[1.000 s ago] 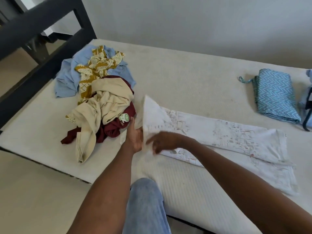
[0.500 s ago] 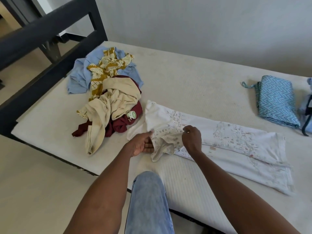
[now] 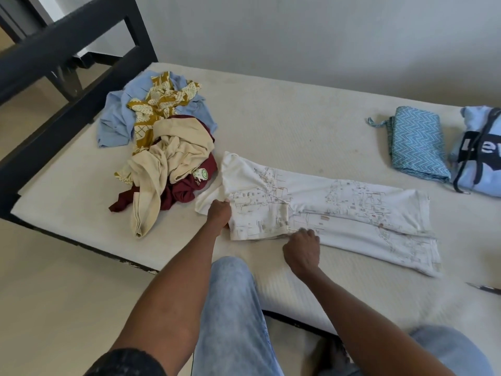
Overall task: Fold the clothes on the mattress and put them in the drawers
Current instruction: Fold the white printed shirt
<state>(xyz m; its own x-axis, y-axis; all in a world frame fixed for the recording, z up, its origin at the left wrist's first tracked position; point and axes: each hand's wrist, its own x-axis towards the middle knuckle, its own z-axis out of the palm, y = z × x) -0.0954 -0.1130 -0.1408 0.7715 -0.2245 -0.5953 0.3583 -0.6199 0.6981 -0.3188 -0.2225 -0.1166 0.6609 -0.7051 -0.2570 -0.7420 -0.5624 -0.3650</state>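
Right hand (image 3: 301,249) clenched on near edge of white shirt (image 3: 339,210), fingers pinching the folded sleeve hem. Left hand (image 3: 219,213) grips shirt's left edge. Shirt lies flat on mattress (image 3: 284,126). Unfolded pile (image 3: 162,147) far left; folded items (image 3: 417,147) far right.

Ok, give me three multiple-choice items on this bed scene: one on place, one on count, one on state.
1. Where is the unfolded pile relative to the white garment?
A. Left of it
B. Right of it
C. On it

2. How many folded items lie at the mattress's far right?
A. One
B. Two
C. Four

3. What are the hands doing?
A. Hanging idle
B. Both at the white garment's edges
C. Lifting the pile

Answers: 1 A, the pile sits left of the garment. 2 B, a zigzag cloth and a blue top. 3 B, the left hand pinches the garment's edge and the right hand rests curled on its near edge.
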